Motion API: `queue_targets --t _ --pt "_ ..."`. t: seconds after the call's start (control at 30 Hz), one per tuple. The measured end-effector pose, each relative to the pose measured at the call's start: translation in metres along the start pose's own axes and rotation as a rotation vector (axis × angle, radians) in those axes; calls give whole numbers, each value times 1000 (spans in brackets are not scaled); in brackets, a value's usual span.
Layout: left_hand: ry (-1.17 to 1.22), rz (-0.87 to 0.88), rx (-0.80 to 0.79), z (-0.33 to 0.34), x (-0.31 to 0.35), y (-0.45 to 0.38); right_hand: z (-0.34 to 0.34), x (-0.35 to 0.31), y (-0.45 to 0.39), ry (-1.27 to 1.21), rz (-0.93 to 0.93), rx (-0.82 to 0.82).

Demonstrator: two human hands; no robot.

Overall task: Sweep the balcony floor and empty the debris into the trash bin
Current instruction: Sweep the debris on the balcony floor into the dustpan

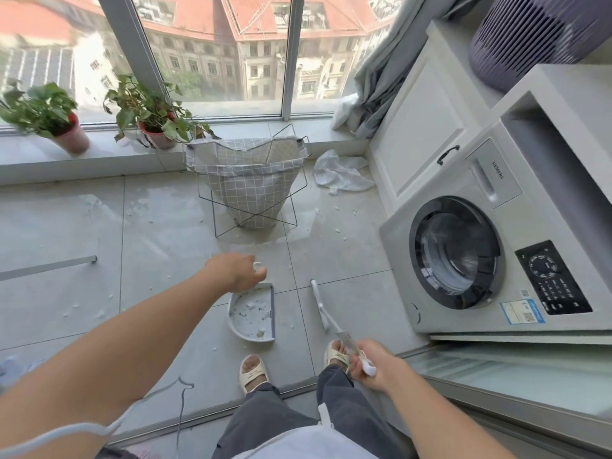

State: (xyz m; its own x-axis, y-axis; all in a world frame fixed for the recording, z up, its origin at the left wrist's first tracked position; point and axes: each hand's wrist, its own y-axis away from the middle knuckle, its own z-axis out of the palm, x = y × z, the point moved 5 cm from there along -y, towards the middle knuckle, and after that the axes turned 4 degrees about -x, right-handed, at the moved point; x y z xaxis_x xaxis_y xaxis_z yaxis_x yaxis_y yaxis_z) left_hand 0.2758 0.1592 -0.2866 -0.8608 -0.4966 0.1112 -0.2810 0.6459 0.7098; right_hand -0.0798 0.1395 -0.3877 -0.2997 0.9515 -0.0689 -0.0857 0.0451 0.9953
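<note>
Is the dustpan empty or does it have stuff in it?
Not empty. The dustpan sits flat on the floor, with white scraps and small dark bits scattered inside its tray.

Dustpan point(251, 314) left of broom point(323, 306) (hamper point(248, 187) behind).

Grey tiled floor point(159, 233): dustpan point(251, 314), laundry hamper point(251, 183), paper scraps point(344, 238).
</note>
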Motion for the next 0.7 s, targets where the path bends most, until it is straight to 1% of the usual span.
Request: queue_targets --t 0.07,0.17,0.27,0.37,0.43,0.5,0.63,0.7 --pt "-22 -12 -7 10 -4 0 19 14 -4 30 18 1" --pt "-43 -4 -5 15 -10 0 43 24 5 29 24 -95" --pt "-53 1 -37 21 -11 0 41 16 17 -89 77 -224" --pt "-42 18 -53 29 -14 0 24 -1 30 -186 117 -285" --pt "-40 27 -47 31 -15 -1 12 -3 33 -236 108 -274" --pt "-38 24 -52 30 -18 -1 7 2 31 -233 100 -233" --pt "-39 16 -45 29 -20 -2 19 23 11 -69 49 -123" --pt "-42 12 -48 29 -19 -1 35 34 4 -64 44 -108"
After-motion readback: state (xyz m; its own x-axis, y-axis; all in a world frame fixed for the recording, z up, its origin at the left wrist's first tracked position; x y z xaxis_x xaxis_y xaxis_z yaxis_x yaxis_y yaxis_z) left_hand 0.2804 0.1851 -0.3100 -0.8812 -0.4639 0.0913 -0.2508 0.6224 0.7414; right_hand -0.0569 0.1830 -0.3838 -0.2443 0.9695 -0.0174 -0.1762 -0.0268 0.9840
